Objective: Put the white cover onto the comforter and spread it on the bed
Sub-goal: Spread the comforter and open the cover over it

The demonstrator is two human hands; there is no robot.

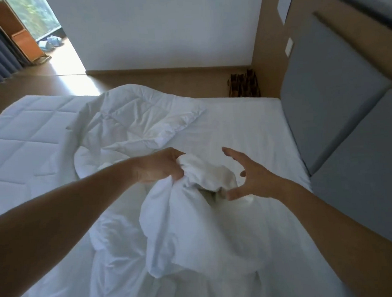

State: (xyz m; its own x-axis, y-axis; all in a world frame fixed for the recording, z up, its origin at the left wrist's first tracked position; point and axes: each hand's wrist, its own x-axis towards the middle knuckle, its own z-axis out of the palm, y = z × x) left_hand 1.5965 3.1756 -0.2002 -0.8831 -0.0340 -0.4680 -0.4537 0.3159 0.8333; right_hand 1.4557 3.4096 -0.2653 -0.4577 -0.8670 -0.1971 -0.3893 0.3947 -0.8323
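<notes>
My left hand (159, 166) grips the limp, light white cover (194, 216); right hand (248, 177), spread wide at 3 o'clock, should take its hem.

There was one bed (246, 123), and on it lay one quilted comforter (125, 122) at the far left and one white cover (194, 228) bunched near the middle. Two hands were in view, the left hand (159, 167) and the right hand (248, 177). On the right stood at least two grey headboard panels (328, 91), with two white rectangles (289, 47) on the brown wall and one dark woven object (244, 85) on the floor at the far corner.
</notes>
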